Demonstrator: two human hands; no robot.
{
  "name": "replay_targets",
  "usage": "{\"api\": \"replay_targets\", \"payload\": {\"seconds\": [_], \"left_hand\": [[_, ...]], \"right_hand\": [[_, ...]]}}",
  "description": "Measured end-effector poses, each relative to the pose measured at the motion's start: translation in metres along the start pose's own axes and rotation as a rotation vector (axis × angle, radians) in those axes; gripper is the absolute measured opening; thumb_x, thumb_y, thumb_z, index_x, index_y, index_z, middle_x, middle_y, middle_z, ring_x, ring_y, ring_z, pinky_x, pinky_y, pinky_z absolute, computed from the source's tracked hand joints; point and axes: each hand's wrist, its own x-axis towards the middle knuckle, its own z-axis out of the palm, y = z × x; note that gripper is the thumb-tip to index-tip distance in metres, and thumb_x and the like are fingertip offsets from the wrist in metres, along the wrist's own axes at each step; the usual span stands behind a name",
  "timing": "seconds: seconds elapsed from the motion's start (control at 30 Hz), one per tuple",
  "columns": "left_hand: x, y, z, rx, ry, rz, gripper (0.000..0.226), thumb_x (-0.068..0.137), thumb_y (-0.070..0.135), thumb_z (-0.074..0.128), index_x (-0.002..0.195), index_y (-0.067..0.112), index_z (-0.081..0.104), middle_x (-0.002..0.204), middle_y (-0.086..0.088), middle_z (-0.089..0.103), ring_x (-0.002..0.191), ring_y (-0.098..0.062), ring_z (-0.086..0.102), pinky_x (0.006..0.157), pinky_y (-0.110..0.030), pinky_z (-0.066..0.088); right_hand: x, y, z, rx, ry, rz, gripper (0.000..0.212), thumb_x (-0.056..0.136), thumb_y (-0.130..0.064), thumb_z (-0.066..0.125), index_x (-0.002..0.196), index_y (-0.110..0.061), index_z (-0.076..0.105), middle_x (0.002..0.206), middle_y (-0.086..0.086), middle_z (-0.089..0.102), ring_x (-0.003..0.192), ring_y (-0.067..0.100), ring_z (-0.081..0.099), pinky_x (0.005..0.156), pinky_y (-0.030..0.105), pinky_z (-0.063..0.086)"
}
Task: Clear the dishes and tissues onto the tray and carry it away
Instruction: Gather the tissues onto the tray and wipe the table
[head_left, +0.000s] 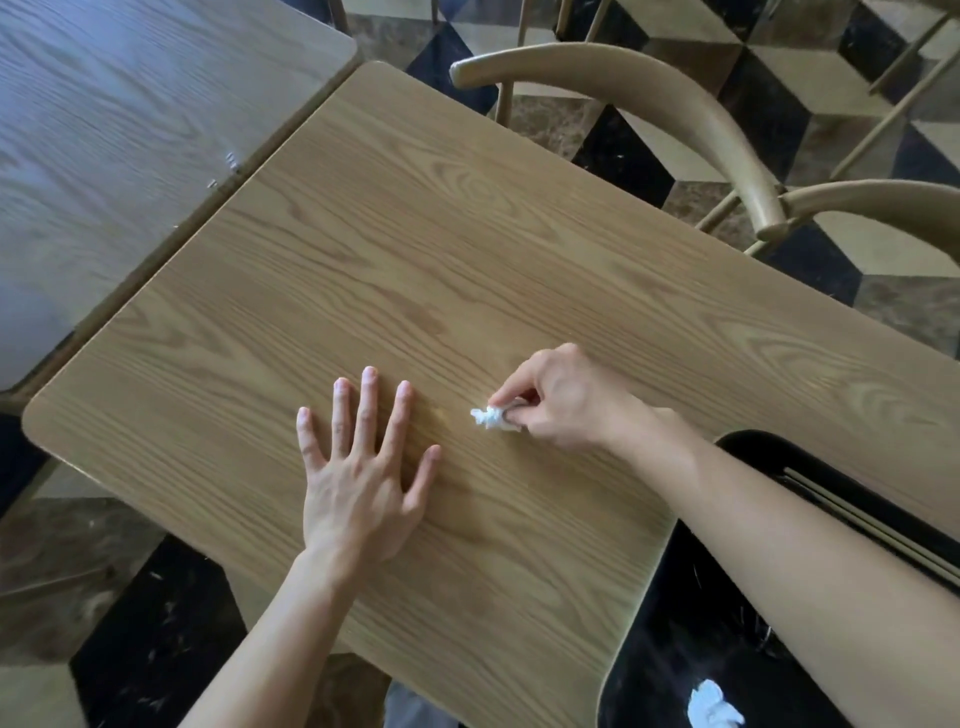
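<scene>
At 10 o'clock of the view stands a second wooden table with rounded corners (119, 130), just beside the light wooden table with a rounded edge (467, 249), with a narrow gap between them. A few tiny pale scraps lie at the edge of that second table; what they are I cannot tell.

The left hand (358, 467) lies flat on the light table, palm down, all five fingers spread and holding nothing. At 3 o'clock from it, near but apart, the right hand (561, 400) pinches one small crumpled white tissue (491, 417) between thumb and fingertips, and the tissue touches the table top.

At 5 o'clock the black plastic tray (701, 597) sits against the table's near corner, partly hidden by the right forearm. In it I count one more crumpled white tissue (714, 706) and a pair of thin sticks (852, 512), perhaps chopsticks.

At 1 o'clock two curved wooden chair backs (649, 98) stand on the checkered stone floor (779, 88), behind the table's far edge.
</scene>
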Motion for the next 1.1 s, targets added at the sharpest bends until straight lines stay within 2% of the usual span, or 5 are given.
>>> {"api": "replay_targets", "payload": {"seconds": [0.17,0.47,0.63,0.87,1.1], "left_hand": [[0.001,0.000,0.000,0.001,0.000,0.000,0.076,0.094,0.065,0.029,0.158,0.025,0.023,0.168,-0.009,0.009,0.154,-0.034,0.009,0.118,-0.064,0.007],[0.001,0.001,-0.001,-0.007,-0.006,0.004,0.076,0.096,0.065,0.027,0.159,0.024,0.018,0.169,-0.010,0.007,0.154,-0.034,0.006,0.118,-0.065,0.005],[0.001,0.000,0.001,0.005,-0.011,0.005,0.074,0.097,0.064,0.025,0.160,0.024,0.015,0.169,-0.010,0.005,0.154,-0.034,0.004,0.118,-0.065,0.004],[0.001,0.001,0.001,-0.009,-0.015,0.014,0.072,0.098,0.061,0.022,0.160,0.024,0.013,0.169,-0.010,0.004,0.154,-0.035,0.002,0.118,-0.065,0.002],[0.001,0.000,0.002,0.006,-0.035,0.012,0.070,0.099,0.059,0.017,0.160,0.025,0.008,0.169,-0.010,0.001,0.154,-0.035,-0.002,0.118,-0.065,0.002]], "right_hand": [[0.020,0.034,-0.026,0.116,0.462,0.110,0.020,0.080,-0.011,0.072,0.097,-0.018,0.082,0.098,0.001,0.079,0.087,0.015,0.072,0.087,0.026,0.055],[-0.037,0.012,0.021,0.119,0.125,-0.108,0.017,0.075,-0.008,0.080,0.090,-0.016,0.083,0.089,-0.001,0.078,0.075,0.005,0.066,0.072,0.005,0.045],[-0.016,0.041,-0.005,0.042,0.540,0.123,0.019,0.074,-0.002,0.076,0.089,-0.012,0.082,0.089,0.008,0.079,0.082,0.027,0.073,0.080,0.031,0.054],[-0.072,0.007,0.044,0.190,0.035,-0.097,0.018,0.075,-0.007,0.079,0.089,-0.018,0.083,0.085,-0.005,0.074,0.072,0.007,0.066,0.069,0.020,0.054],[-0.004,0.026,0.015,0.018,0.464,0.081,0.020,0.079,-0.004,0.072,0.094,-0.013,0.081,0.097,0.009,0.075,0.088,0.028,0.070,0.080,0.023,0.046]]}}
